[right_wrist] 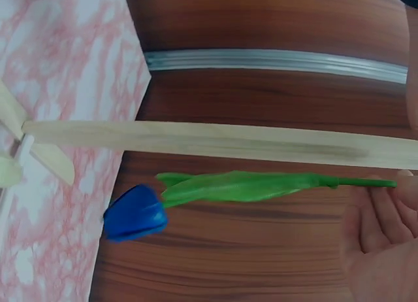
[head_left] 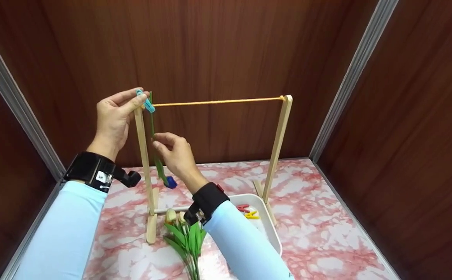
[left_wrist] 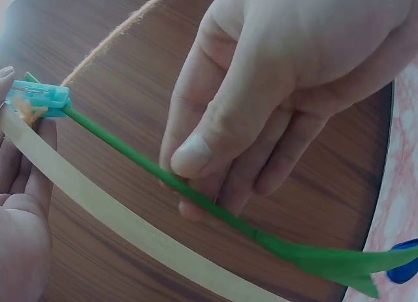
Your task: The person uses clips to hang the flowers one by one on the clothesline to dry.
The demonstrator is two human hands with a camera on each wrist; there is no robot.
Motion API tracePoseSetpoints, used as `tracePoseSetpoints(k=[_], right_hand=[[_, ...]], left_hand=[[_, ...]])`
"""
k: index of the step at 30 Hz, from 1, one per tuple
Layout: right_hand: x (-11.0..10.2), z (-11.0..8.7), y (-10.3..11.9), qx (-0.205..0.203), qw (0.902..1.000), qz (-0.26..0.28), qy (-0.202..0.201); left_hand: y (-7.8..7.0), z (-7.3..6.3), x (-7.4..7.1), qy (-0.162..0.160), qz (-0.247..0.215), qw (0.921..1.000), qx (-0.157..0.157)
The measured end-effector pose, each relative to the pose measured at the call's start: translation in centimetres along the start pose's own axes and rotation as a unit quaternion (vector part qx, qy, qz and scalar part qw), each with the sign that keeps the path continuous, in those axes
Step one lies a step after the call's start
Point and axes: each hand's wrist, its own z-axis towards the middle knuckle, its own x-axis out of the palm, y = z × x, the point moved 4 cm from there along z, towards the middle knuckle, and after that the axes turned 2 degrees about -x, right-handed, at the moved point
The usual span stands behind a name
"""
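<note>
A blue artificial tulip hangs head down beside the left post of a wooden frame. Its green stem runs up to a light-blue clothespin at the left end of an orange string. The left hand pinches the clothespin between thumb and fingers, at the post's top. Lower down, the right hand pinches the stem between thumb and forefinger. In the left wrist view the clothespin sits across the stem by the string's knot; whether its jaws grip the string too, I cannot tell.
The wooden frame's right post stands across from the left post. Below is a white tray with a red clothespin and a yellow clothespin. Pale tulips lie at the front, partly behind the right sleeve. Brown panels enclose the marbled table.
</note>
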Motion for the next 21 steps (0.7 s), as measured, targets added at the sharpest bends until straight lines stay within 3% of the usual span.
tracePoseSetpoints(k=[8,15,21], right_hand=[[-0.7,-1.5,-1.1,-0.003,0.9979,-0.048,0.044],[-2.1,-3.1,-2.0,-0.011,0.9956,-0.067,0.065],[-3.9,-4.3,-3.1,-0.024,0.9959,-0.065,0.058]], left_hand=[[0.1,-0.3,0.2,-0.001,-0.001,1.0000,-0.006],[-0.1,-1.3,-0.1,-0.046,0.050,0.9976,-0.013],[-0.6,-2.5,-0.6,-0.094,0.080,0.9921,0.021]])
